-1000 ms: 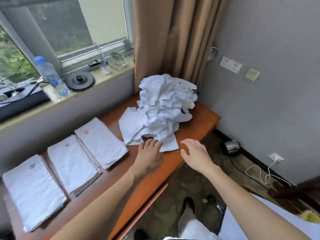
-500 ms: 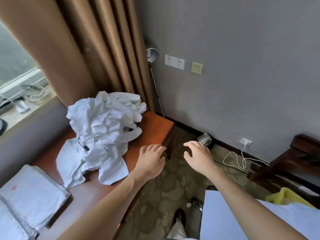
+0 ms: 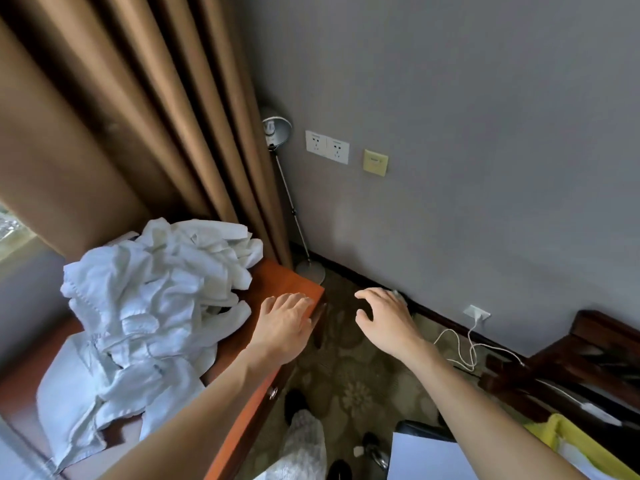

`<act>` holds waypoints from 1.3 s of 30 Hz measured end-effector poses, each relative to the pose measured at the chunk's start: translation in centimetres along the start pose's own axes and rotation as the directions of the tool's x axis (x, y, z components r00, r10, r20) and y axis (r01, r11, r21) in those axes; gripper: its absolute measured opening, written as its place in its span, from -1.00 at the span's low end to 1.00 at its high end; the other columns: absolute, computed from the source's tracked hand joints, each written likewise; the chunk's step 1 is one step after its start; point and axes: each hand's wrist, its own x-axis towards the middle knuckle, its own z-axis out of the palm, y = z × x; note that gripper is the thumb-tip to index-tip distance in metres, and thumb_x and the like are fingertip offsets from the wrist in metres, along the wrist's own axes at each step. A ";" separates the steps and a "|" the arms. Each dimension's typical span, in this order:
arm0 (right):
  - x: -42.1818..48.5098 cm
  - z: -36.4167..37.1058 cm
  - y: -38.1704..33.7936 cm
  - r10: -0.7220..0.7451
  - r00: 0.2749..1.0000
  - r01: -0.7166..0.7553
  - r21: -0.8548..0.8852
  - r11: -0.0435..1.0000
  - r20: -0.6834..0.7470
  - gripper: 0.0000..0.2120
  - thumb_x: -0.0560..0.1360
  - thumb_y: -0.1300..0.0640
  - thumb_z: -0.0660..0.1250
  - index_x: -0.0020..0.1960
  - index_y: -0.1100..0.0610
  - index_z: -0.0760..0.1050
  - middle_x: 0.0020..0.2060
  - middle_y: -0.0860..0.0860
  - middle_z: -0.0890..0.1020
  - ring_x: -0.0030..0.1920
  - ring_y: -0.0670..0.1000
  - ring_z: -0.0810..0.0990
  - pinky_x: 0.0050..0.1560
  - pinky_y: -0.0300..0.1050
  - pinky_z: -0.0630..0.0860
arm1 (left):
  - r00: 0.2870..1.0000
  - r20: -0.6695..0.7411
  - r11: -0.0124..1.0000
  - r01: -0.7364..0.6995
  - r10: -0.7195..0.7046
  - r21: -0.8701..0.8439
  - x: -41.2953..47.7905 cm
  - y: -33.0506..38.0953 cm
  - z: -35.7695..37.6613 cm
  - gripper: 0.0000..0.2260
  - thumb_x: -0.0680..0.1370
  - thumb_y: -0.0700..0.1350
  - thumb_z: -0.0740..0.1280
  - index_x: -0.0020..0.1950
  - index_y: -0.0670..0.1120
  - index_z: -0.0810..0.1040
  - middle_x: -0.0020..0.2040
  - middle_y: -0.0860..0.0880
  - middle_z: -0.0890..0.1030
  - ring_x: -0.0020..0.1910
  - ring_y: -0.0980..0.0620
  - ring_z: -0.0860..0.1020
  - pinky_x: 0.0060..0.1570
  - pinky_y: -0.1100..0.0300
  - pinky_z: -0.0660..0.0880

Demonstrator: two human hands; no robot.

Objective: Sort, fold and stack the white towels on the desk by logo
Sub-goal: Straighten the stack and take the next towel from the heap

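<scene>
A crumpled heap of white towels [image 3: 156, 306] lies on the orange-brown desk [image 3: 287, 282], filling most of its right end. My left hand [image 3: 282, 327] hovers palm down over the desk's right corner, fingers relaxed, just right of the heap and holding nothing. My right hand [image 3: 384, 320] is out past the desk edge, over the carpet, fingers loosely spread and empty. No logos show on the heap. The folded stacks are out of view to the left.
Brown curtains [image 3: 138, 133] hang behind the desk. A floor lamp [image 3: 277, 129] stands in the corner by wall sockets [image 3: 327, 147]. A white cable [image 3: 464, 344] trails on the patterned carpet [image 3: 349, 375]. Dark wooden furniture [image 3: 588, 358] stands at right, a yellow item [image 3: 571, 441] below it.
My view has swung to the right, so the folded stacks and window have left the frame. Both hands stay empty and now sit further right, by the desk's corner.
</scene>
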 end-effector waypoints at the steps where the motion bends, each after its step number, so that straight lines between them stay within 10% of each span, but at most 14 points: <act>1: 1.6 -0.1 -0.4 -0.004 1.000 0.004 -0.011 1.000 0.010 -0.62 0.64 0.03 0.26 0.45 0.01 0.47 0.41 -0.08 0.51 0.46 0.00 0.39 0.48 0.01 0.24 | 1.000 -0.004 1.000 0.006 -0.006 -0.005 1.2 -0.5 -0.1 -0.60 0.69 0.03 0.17 0.55 0.08 0.36 0.55 0.08 0.37 0.59 0.01 0.21 0.57 -0.12 0.06; 19: 24.4 -3.1 -1.8 -0.179 0.962 0.190 -0.037 0.981 0.208 -0.60 0.66 0.01 0.22 0.49 -0.01 0.43 0.44 -0.08 0.48 0.44 0.01 0.41 0.49 0.00 0.31 | 0.967 -0.080 0.968 0.236 -0.242 -0.080 17.9 -5.8 -3.4 -0.62 0.65 -0.02 0.19 0.49 0.08 0.40 0.49 0.10 0.41 0.52 0.04 0.29 0.55 -0.03 0.11; 39: 37.0 2.9 -16.2 -0.655 0.530 0.698 0.161 0.698 0.539 -0.61 0.62 0.05 0.24 0.44 -0.01 0.45 0.39 -0.11 0.50 0.39 0.00 0.39 0.35 -0.12 0.34 | 0.531 -0.275 0.593 0.766 -0.802 -0.249 13.1 -10.5 -6.8 -0.59 0.65 -0.05 0.23 0.51 0.02 0.41 0.51 0.06 0.40 0.51 0.02 0.31 0.48 0.11 0.08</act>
